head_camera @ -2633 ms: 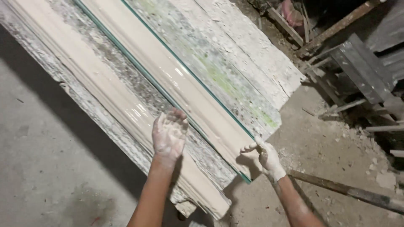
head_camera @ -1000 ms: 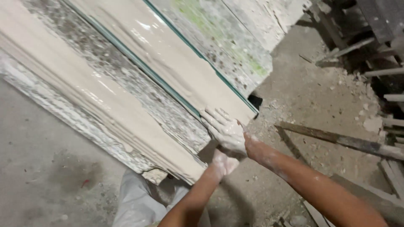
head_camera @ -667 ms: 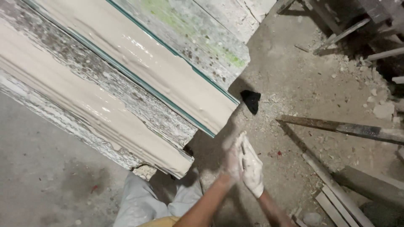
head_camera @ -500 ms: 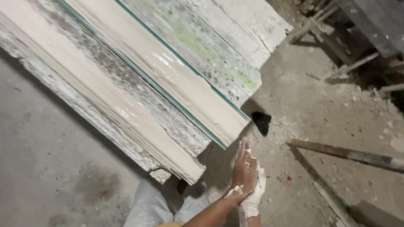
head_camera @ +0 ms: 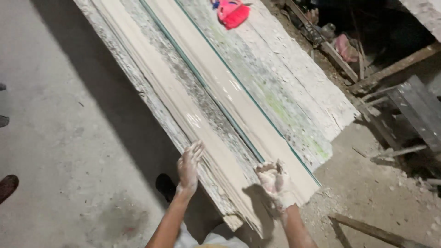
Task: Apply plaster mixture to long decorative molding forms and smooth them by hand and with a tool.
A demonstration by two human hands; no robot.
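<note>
Left hand (head_camera: 189, 166) open, fingers spread, hovering at near end of left plaster moulding (head_camera: 183, 115) | right hand (head_camera: 274, 180) loosely curled above glass-edged strip (head_camera: 239, 98) | risk: wet plaster smearing, sharp glass edge cutting palm.

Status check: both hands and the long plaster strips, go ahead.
Left hand open, at near strip. Right hand cupped, empty, over glass-edged strip. Red scoop far end.

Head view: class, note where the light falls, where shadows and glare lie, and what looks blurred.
Head view: light glares on the wet pale moulding; the bench shadows the floor; top right is dark; right hand shadows the moulding's end; left hand slightly blurred.
</note>
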